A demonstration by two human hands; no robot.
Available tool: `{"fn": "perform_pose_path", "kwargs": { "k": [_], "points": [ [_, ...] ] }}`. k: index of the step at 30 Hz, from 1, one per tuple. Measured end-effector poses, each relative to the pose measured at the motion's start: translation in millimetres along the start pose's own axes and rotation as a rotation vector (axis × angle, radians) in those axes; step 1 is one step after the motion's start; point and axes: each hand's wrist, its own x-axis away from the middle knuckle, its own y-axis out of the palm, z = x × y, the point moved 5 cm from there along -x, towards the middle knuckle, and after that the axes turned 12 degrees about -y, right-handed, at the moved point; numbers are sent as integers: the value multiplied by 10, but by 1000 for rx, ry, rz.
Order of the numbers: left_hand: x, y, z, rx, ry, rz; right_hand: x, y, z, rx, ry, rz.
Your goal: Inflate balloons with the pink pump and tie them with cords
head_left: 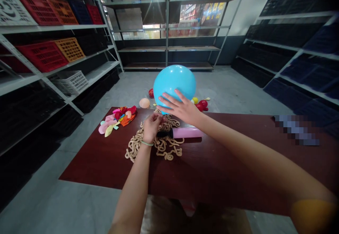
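A large inflated blue balloon (176,80) stands above the far edge of the table. My right hand (184,109) lies against its near side, fingers spread and stretched out. My left hand (152,127), with a green band at its wrist, is closed in a pinch at the balloon's lower end; the fingers partly hide the neck. Beneath the hands lies a tangled pile of beige, cord-like strands (169,154). A balloon pump with a pink barrel (187,132) and a black end rests on the strands, just right of my left hand.
Deflated coloured balloons (108,125) lie at the left of the dark red table (212,170). Red balloons (202,105) and a peach balloon (144,103) are beyond its far edge. A blurred-out object (296,129) is at right. Shelves with crates (42,55) line the left side.
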Motion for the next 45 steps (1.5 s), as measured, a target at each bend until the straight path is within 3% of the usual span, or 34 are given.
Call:
{"fn": "perform_pose_path", "kwargs": {
  "k": [3, 5, 13, 20, 27, 33, 38, 42, 45],
  "points": [
    [-86, -180, -41, 30, 5, 164, 99, 102, 33, -41, 104, 35],
    [-126, -241, -69, 34, 17, 203, 172, 217, 33, -80, 189, 25],
    [-191, -266, -164, -6, 57, 235, 249, 815, -155, -518, 479, -195],
    [-219, -270, -189, -10, 54, 239, 204, 1031, -198, -611, 605, -221],
    [-194, -245, -174, 8, 45, 235, 228, 914, -61, -682, 670, -133],
    [-180, -183, -186, 26, 42, 200, 362, 681, 175, -1001, 739, 149],
    [-162, -148, -200, 36, 59, 179, 398, 495, 288, -1058, 640, 130],
    [-148, -130, -191, 51, 63, 171, 447, 450, 348, -1144, 692, 121],
    [-153, -120, -195, 51, 63, 161, 480, 399, 370, -1246, 757, 215]
  ]
}}
